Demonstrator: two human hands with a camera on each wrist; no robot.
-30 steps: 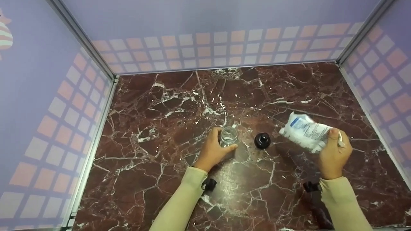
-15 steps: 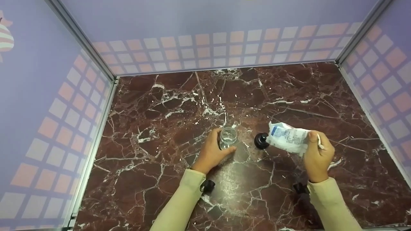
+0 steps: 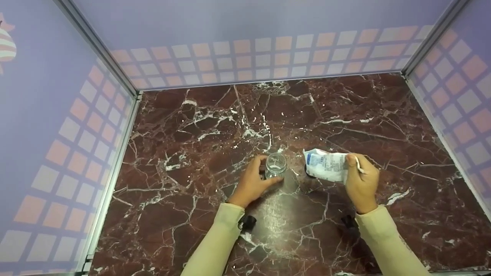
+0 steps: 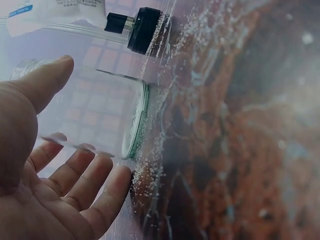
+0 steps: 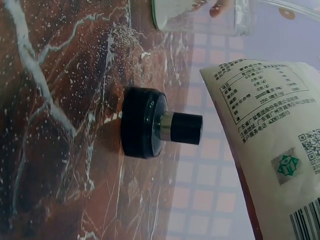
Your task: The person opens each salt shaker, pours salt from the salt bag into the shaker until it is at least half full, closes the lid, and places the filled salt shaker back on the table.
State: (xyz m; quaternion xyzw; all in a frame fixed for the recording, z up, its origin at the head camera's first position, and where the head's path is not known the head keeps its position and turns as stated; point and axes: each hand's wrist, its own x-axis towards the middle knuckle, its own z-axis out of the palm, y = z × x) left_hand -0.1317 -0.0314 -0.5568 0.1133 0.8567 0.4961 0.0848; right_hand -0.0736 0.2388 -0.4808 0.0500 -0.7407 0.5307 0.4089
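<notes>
My left hand (image 3: 253,182) holds an upright, uncapped glass jar (image 3: 275,165), its thumb on the near side and its fingers around the far side. Through the glass in the left wrist view, the jar (image 4: 95,110) looks mostly clear. My right hand (image 3: 362,182) pinches one end of a white printed bag of salt (image 3: 326,165), raised to the right of the jar. Between them on the tabletop stands a black lid with a knob (image 5: 145,122); the bag covers most of it in the head view.
White grains (image 4: 150,175) are scattered on the dark red marbled tabletop (image 3: 184,230) around the jar and lid. Purple panels with a checked print (image 3: 245,53) enclose the back and both sides.
My right hand has carried the bag of salt left, toward the jar, so that it now overlaps the black lid. The left hand and jar have stayed nearly in place.
</notes>
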